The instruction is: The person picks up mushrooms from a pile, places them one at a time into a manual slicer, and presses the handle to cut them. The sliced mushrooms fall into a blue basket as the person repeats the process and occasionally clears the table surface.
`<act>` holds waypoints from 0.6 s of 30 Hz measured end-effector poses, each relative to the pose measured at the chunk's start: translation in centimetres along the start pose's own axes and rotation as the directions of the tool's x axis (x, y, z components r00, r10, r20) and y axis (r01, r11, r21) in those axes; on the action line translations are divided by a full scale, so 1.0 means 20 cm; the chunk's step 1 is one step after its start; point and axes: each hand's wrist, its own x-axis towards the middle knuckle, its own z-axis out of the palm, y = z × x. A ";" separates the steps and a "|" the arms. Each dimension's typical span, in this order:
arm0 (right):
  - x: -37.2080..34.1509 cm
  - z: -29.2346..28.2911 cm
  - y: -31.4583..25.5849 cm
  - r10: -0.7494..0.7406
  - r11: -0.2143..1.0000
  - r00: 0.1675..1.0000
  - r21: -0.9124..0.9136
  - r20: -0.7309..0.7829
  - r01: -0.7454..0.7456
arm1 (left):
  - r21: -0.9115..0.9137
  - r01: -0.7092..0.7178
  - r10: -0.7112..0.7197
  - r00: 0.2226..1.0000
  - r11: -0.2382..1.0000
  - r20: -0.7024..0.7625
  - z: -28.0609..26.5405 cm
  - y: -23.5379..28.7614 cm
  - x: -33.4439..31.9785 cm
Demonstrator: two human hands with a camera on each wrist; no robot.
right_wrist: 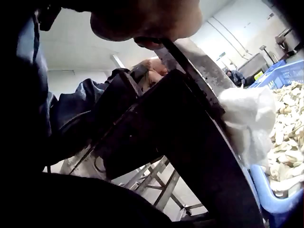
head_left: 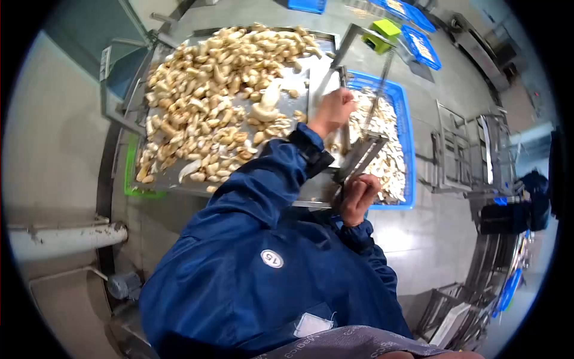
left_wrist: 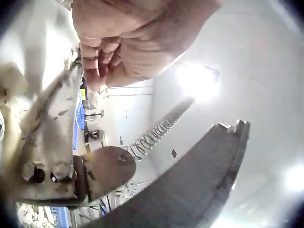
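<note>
My left hand [head_left: 333,110] is beside the metal cutter frame [head_left: 365,155], its fingers curled. In the left wrist view the left hand [left_wrist: 137,35] hangs over a steel plate [left_wrist: 52,128], fingertips and thumb close together; nothing can be made out between them. A coil spring [left_wrist: 152,135] slants beyond. My right hand [head_left: 360,196] has its fingers curled round the near end of the cutter's lever; the right wrist view shows this hand [right_wrist: 152,21] dark above the lever. Whole pale mushrooms [head_left: 209,78] lie heaped on the steel tray. Sliced pieces [head_left: 388,140] fill the blue basket [head_left: 409,149].
The steel tray's front edge [head_left: 239,190] runs left of the cutter, with a green crate [head_left: 130,173] under its corner. A white plastic bag [right_wrist: 249,118] hangs between cutter and basket. Metal racks [head_left: 457,152] stand to the right; more blue baskets [head_left: 421,48] lie on the floor ahead.
</note>
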 end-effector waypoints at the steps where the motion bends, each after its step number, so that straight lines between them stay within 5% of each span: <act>1: -0.01 0.00 0.00 0.010 1.000 1.000 0.015 0.003 -0.010 | -0.091 -0.094 0.092 0.995 0.991 -0.029 0.05 -0.01 0.02; 3: -0.01 0.01 0.00 0.056 0.991 0.998 0.125 -0.030 -0.052 | -0.118 -0.197 0.198 0.980 0.973 0.002 0.02 0.14 -0.01; 5: -0.02 0.01 0.04 0.079 0.975 0.997 0.209 -0.006 -0.076 | 0.100 -0.317 0.309 0.947 0.943 0.090 -0.05 0.14 0.01; 6: -0.02 0.00 0.04 0.077 0.976 0.997 0.205 0.007 -0.077 | 0.134 -0.216 0.192 0.967 0.967 0.167 -0.16 0.19 0.01; 7: -0.02 0.00 0.03 0.076 0.977 0.997 0.201 0.016 -0.078 | 0.061 -0.264 0.257 0.960 0.963 0.111 -0.24 0.13 -0.01; 8: -0.02 0.00 0.04 0.074 0.975 0.997 0.211 -0.002 -0.072 | 0.217 -0.122 0.083 0.980 0.968 0.181 -0.39 0.19 -0.02; 9: -0.03 0.00 0.04 0.057 0.975 0.998 0.215 0.003 -0.056 | 0.398 -0.144 0.088 0.984 0.906 0.157 -0.53 0.11 -0.04; 12: -0.02 0.00 0.04 0.039 0.974 0.999 0.225 0.004 -0.039 | 0.817 0.127 -0.216 0.976 0.562 -0.003 -0.95 0.06 -0.14; 15: -0.04 -0.01 0.08 0.023 0.981 1.000 0.193 0.002 -0.023 | 0.934 0.200 -0.380 0.922 0.295 -0.077 -1.18 -0.08 -0.34; 16: -0.07 -0.02 0.10 0.059 0.995 0.998 0.084 -0.005 -0.059 | 0.931 0.090 -0.258 0.966 0.355 0.005 -1.23 -0.19 -0.42; 17: -0.05 -0.01 0.06 0.026 0.993 1.000 0.119 0.011 -0.027 | 0.902 0.201 -0.414 0.910 0.382 -0.027 -1.21 -0.07 -0.41; 18: -0.08 -0.02 0.10 0.070 0.984 0.997 0.162 0.010 -0.071 | 0.879 0.139 -0.293 0.956 0.456 0.001 -1.23 -0.15 -0.44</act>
